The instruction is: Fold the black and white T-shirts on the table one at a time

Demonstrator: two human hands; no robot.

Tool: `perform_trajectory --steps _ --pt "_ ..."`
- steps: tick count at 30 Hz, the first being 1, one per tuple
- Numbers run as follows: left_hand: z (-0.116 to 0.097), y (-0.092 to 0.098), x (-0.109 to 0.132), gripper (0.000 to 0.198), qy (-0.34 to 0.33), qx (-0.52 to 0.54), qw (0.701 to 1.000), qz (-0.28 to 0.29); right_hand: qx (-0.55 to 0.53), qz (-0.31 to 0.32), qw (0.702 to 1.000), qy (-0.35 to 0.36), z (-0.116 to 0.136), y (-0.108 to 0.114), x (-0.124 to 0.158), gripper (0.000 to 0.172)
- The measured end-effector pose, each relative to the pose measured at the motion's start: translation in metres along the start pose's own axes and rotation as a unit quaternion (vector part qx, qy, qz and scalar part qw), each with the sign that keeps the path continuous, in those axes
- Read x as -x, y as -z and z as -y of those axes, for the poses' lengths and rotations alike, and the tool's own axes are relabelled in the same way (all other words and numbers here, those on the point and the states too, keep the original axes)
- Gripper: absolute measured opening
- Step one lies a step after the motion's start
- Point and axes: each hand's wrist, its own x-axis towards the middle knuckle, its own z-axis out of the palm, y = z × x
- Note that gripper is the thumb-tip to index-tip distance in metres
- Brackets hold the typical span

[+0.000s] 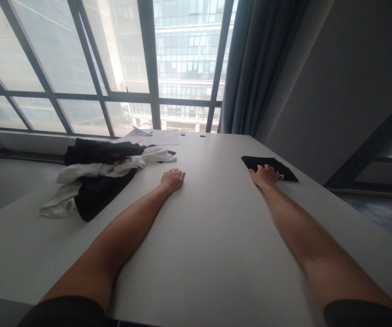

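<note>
A folded black cloth (286,171) with a small white mark lies flat on the right side of the white table (212,236). On its near left part rests my right hand (265,175), palm down with the fingers apart. My left hand (173,179) lies on the bare tabletop, its fingers bent and held together, with nothing visible in them. Beyond and to the left of it is a loose heap of garments, black (100,195) and white (62,200), whose nearest white end comes close to my left hand without touching it.
White paper sheets (163,137) lie at the far edge of the table, near two small dark holes. Behind stand a large window with dark frames and a blue-grey curtain (246,68). A dark wall rises on the right.
</note>
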Motion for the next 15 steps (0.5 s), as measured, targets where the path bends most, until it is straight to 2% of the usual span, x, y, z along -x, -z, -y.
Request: perform_trajectory --steps 3,6,10,12,15 --pt "0.013 0.007 -0.005 0.044 0.008 -0.012 0.999 -0.034 0.012 -0.037 0.994 0.101 0.016 0.002 0.01 0.056" --pt "0.047 0.022 -0.007 0.045 0.046 -0.047 0.992 -0.108 0.008 -0.049 0.982 0.184 0.033 0.004 0.022 0.05" --pt "0.107 0.045 -0.003 0.052 0.222 -0.051 0.952 -0.205 0.0 -0.045 0.974 0.223 0.044 0.006 0.029 0.045" --pt "0.131 0.05 -0.002 0.052 0.287 -0.031 0.939 -0.187 0.002 -0.035 0.976 0.217 0.044 0.007 0.029 0.045" --pt "0.15 0.054 -0.003 0.046 0.335 0.033 0.927 -0.167 0.009 -0.015 0.979 0.205 0.043 0.008 0.028 0.045"
